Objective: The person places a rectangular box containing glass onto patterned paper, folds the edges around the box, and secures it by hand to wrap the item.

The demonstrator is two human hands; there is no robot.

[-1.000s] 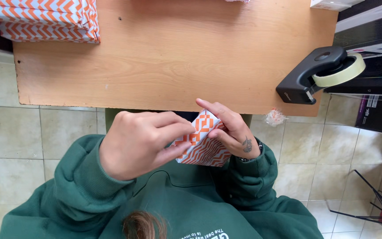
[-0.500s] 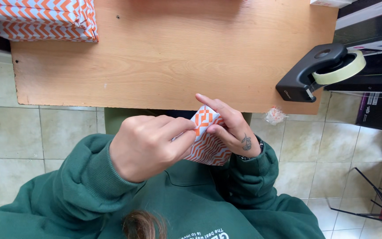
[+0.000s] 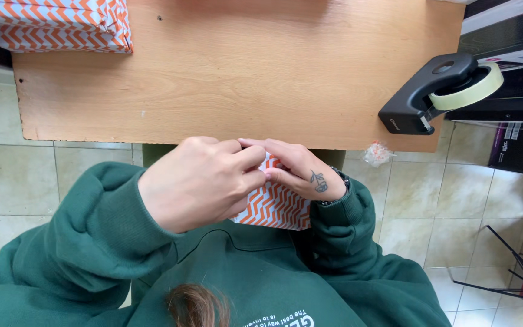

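A small box wrapped in orange-and-white zigzag paper (image 3: 276,206) is held close to my chest, just below the near edge of the wooden table (image 3: 237,79). My left hand (image 3: 198,181) covers its left side, fingers curled over the paper. My right hand (image 3: 295,169) grips the top right, thumb and fingers pinching the paper where both hands meet. Most of the box is hidden behind my hands.
A black tape dispenser (image 3: 434,91) with a clear tape roll sits at the table's right edge. Wrapped boxes in the same zigzag paper (image 3: 55,24) lie at the far left corner. A crumpled bit of wrapper (image 3: 376,153) lies on the tiled floor. Dark boxes stand at the right.
The wrapped box has been lifted slightly toward the table edge. Both hands have closed in together over its top, fingertips now touching.
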